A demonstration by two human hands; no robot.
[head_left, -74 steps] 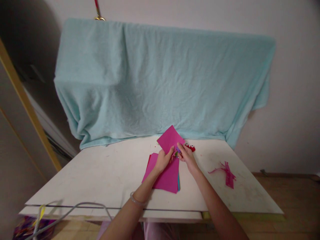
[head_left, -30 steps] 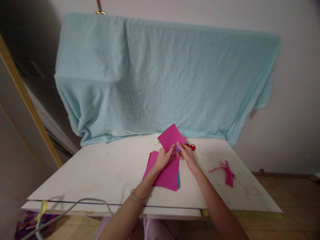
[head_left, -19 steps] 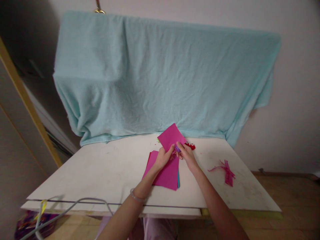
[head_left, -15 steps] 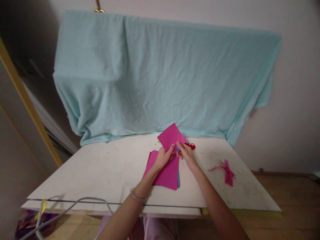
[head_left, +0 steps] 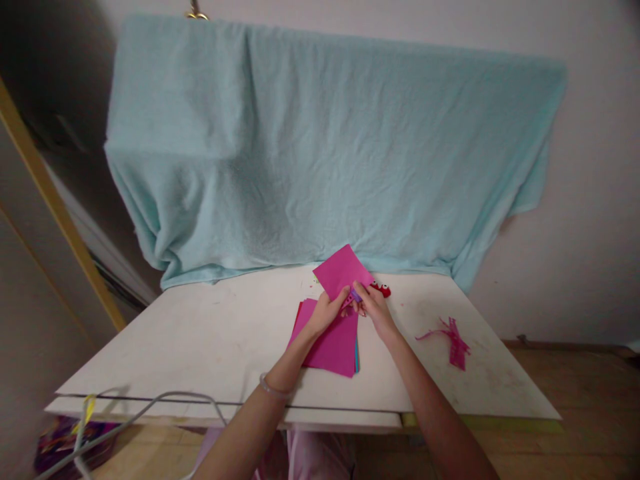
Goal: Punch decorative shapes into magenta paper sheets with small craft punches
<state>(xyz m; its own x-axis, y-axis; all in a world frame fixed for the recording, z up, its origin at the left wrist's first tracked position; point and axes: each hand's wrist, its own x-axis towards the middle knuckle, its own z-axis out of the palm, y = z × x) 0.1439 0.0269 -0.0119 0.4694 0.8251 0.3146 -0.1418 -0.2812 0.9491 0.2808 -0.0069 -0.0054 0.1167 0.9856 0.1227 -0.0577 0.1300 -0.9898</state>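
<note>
A magenta paper sheet (head_left: 344,268) is raised above the table, its lower corner pinched by my left hand (head_left: 330,312), thumb on top. Small cut-out holes show along the sheet's lower edge. My right hand (head_left: 374,308) is closed around a small purple paper punch (head_left: 356,294) at that edge, its fingers mostly hiding the tool. Below both hands lies a stack of coloured paper (head_left: 333,347), magenta on top, with red and blue edges peeking out. Just behind my right hand sits a small red object (head_left: 384,291) with eye-like white spots.
Magenta paper scraps (head_left: 456,347) lie on the right of the white table (head_left: 215,333). A pale blue cloth (head_left: 340,153) hangs along the back. A grey cable (head_left: 165,398) loops over the front left edge.
Both hands stay in nearly the same place at the sheet's lower edge. The sheet has shifted very slightly, and the holes by the left thumb show a little more clearly.
</note>
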